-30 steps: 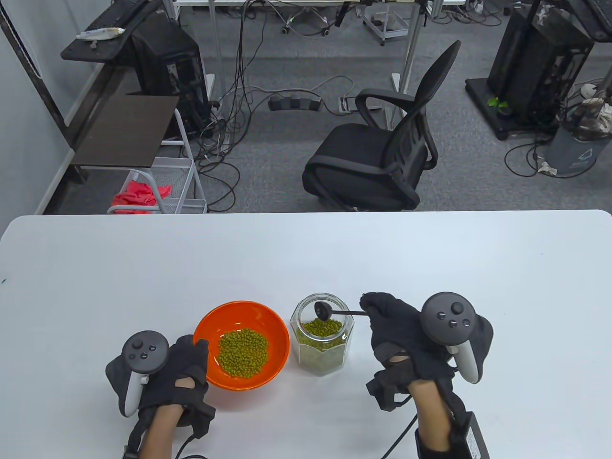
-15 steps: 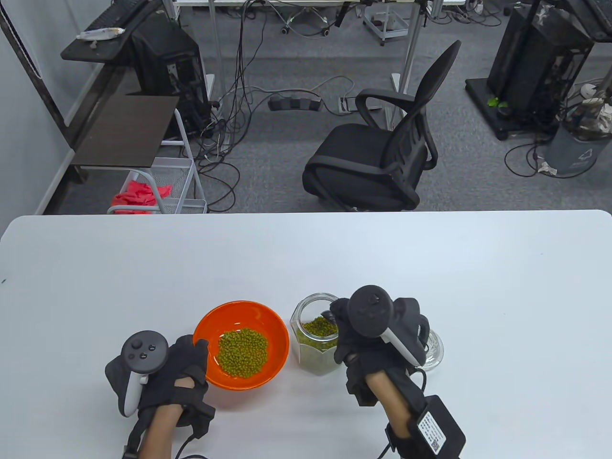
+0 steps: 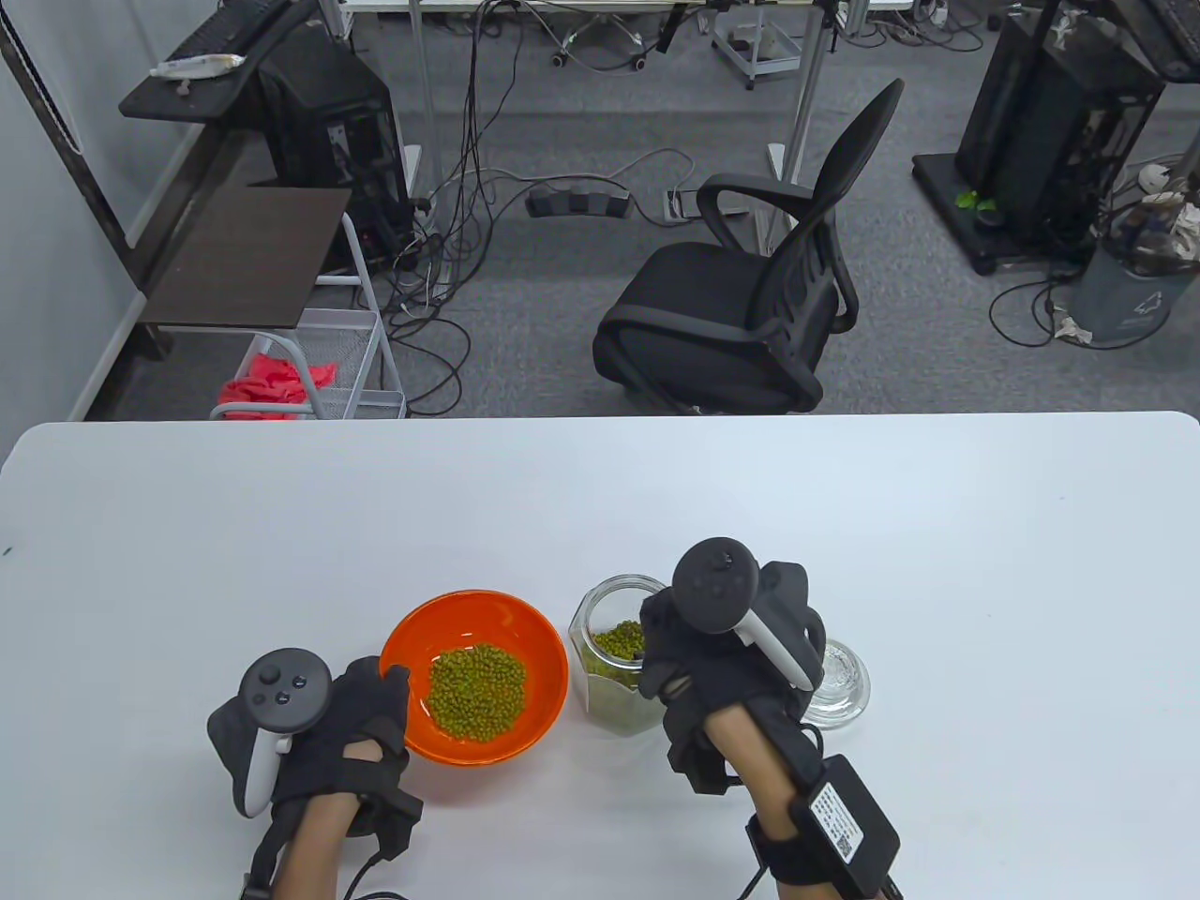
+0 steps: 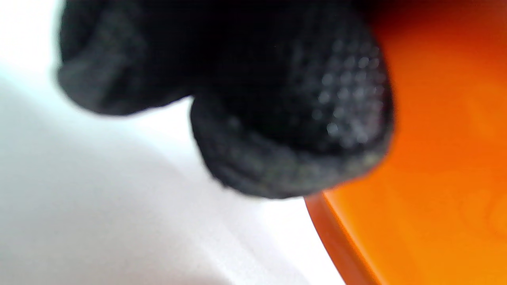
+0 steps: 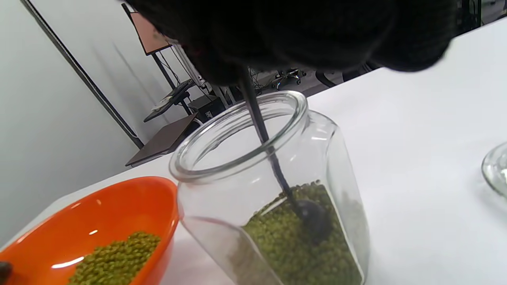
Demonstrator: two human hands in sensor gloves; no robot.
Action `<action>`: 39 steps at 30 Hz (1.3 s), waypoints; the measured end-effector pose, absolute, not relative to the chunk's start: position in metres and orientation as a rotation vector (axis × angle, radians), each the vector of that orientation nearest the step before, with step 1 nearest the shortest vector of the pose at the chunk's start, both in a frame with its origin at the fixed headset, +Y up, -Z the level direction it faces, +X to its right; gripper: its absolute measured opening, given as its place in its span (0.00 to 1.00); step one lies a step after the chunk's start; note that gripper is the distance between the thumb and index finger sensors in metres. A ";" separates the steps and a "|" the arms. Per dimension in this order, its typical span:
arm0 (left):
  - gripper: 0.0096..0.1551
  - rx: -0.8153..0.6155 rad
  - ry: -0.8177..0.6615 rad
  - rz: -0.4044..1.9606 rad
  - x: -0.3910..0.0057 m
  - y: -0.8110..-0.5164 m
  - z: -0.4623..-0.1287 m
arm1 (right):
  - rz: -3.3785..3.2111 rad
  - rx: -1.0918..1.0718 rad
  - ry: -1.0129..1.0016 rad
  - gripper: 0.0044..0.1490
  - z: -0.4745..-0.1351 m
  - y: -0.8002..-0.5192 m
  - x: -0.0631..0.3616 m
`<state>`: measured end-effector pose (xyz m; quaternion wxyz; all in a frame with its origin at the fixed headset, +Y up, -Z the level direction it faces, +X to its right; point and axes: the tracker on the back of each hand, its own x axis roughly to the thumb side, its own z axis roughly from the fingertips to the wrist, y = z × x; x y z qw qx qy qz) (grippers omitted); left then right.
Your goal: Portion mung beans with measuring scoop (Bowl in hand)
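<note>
An orange bowl (image 3: 525, 623) (image 5: 130, 198) (image 4: 435, 178) with a heap of mung beans (image 3: 475, 691) (image 5: 115, 259) stands on the white table. My left hand (image 3: 361, 717) grips its left rim, thumb over the edge. Right of it stands a clear glass jar (image 3: 609, 689) (image 5: 253, 190) about half full of mung beans (image 5: 301, 253). My right hand (image 3: 698, 656) hovers over the jar's mouth and pinches the black handle of a measuring scoop (image 5: 313, 217). The scoop's head is dug into the beans inside the jar.
The jar's glass lid (image 3: 839, 684) (image 5: 495, 168) lies on the table just right of my right hand. Beyond the far table edge stand a black office chair (image 3: 750, 300), a wire cart and cables on the floor.
My right hand swung from the jar's right side to over its mouth, tipping the scoop from level above the jar down into the beans. The left hand and bowl stayed put.
</note>
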<state>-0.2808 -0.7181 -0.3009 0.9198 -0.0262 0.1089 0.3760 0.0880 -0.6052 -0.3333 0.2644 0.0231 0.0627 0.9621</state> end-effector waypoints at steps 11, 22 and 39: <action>0.30 -0.054 0.224 0.772 -0.281 -0.718 -0.301 | 2.219 -0.022 0.214 0.24 -0.340 -0.633 0.124; 0.30 -0.054 0.225 0.767 -0.280 -0.718 -0.301 | 1.939 -0.077 0.190 0.24 -0.339 -0.656 0.157; 0.30 -0.052 0.227 0.773 -0.280 -0.718 -0.300 | 1.724 -0.126 0.149 0.24 -0.333 -0.657 0.195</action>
